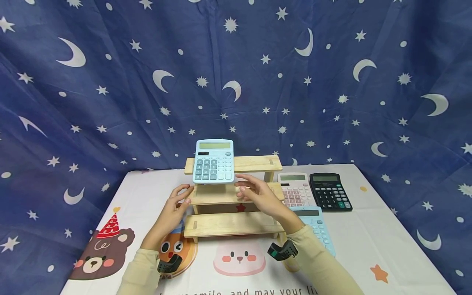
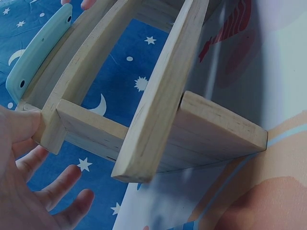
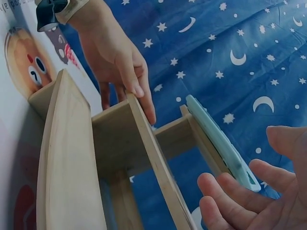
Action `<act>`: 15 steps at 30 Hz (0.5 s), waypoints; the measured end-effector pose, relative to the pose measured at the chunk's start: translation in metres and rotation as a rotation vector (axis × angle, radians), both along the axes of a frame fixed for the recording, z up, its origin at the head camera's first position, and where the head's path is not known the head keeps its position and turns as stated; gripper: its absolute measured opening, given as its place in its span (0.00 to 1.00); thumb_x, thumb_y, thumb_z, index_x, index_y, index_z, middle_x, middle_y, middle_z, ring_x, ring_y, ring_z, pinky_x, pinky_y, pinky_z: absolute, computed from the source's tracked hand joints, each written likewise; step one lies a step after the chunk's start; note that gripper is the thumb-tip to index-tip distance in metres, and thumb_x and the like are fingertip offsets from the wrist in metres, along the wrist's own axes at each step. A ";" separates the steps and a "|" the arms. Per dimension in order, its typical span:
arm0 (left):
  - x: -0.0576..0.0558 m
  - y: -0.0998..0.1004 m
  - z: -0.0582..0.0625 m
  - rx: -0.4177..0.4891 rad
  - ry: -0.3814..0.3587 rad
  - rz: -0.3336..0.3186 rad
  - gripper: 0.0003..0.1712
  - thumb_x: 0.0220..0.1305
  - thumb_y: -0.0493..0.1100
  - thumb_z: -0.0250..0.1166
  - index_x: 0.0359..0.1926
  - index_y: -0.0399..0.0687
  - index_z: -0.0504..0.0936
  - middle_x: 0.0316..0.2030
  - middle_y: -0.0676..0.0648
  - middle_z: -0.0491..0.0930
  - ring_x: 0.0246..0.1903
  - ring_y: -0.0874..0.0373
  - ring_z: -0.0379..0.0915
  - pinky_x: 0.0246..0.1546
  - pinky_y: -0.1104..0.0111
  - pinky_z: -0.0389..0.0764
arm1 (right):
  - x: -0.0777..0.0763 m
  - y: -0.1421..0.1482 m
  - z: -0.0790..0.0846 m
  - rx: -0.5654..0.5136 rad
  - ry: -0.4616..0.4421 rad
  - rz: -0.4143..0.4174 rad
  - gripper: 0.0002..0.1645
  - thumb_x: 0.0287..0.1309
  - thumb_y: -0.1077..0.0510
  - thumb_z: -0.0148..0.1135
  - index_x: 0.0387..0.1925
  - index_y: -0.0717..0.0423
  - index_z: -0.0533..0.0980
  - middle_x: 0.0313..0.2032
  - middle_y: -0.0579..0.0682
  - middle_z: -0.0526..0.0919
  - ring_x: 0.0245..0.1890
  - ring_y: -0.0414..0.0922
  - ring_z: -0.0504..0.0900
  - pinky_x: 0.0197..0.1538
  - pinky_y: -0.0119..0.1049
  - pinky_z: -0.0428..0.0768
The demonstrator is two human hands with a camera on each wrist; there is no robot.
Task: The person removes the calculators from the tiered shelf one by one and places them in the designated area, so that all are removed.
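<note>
A light blue calculator (image 1: 213, 161) leans against the top step of a three-step wooden display rack (image 1: 230, 223), its keys facing forward. My left hand (image 1: 174, 211) holds the left end of the middle step, thumb at the front edge and index finger behind. In the left wrist view, the other fingers of the left hand (image 2: 45, 191) spread loosely below. My right hand (image 1: 259, 194) is just right of the calculator's lower corner, over the middle step, with fingers spread and nothing held. The right wrist view shows the calculator (image 3: 223, 141) from its side.
Right of the rack lie a white calculator with pink keys (image 1: 295, 190), a black calculator (image 1: 330, 191) and a second light blue calculator (image 1: 318, 229), partly hidden by my right arm. A white cartoon-print cloth (image 1: 354, 246) covers the table. A blue star-patterned curtain (image 1: 236, 123) hangs behind.
</note>
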State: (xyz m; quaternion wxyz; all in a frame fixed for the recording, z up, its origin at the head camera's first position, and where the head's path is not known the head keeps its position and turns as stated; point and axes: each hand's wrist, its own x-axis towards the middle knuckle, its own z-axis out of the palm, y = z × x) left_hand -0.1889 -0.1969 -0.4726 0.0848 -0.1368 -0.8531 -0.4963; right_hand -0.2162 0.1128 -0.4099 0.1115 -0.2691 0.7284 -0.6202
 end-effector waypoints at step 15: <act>0.000 0.000 0.000 0.007 -0.013 -0.004 0.26 0.78 0.40 0.52 0.71 0.33 0.68 0.73 0.35 0.60 0.72 0.34 0.58 0.57 0.47 0.73 | -0.009 -0.013 0.004 -0.004 -0.021 -0.001 0.33 0.75 0.58 0.51 0.76 0.59 0.58 0.65 0.71 0.73 0.50 0.58 0.84 0.49 0.42 0.84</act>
